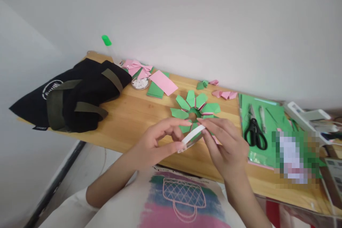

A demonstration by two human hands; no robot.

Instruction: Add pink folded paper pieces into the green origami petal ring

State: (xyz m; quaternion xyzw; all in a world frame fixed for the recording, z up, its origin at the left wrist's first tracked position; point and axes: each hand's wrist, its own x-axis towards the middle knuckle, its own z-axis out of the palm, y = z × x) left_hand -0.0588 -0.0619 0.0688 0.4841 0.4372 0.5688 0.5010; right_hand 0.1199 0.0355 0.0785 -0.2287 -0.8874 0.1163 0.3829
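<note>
Between my two hands, over the front part of the table, is a narrow roll of white tape (192,134). My left hand (157,142) closes on its near left end, with the thumb along the edge and the index finger reaching over toward the other hand. At the far right end the fingers and thumb of my right hand (226,142) pinch it. Just beyond them lies a ring of folded green paper pieces (190,98) with pink edges showing between some of them; my hands hide its near part.
On the left a black bag (80,92) covers the table. Pink paper (163,82), green sheets (155,90) and a dish of white bits (140,83) lie behind. Folded pink pieces (226,94) sit near the wall. Black-handled scissors (255,133) rest on green paper (272,108) at right.
</note>
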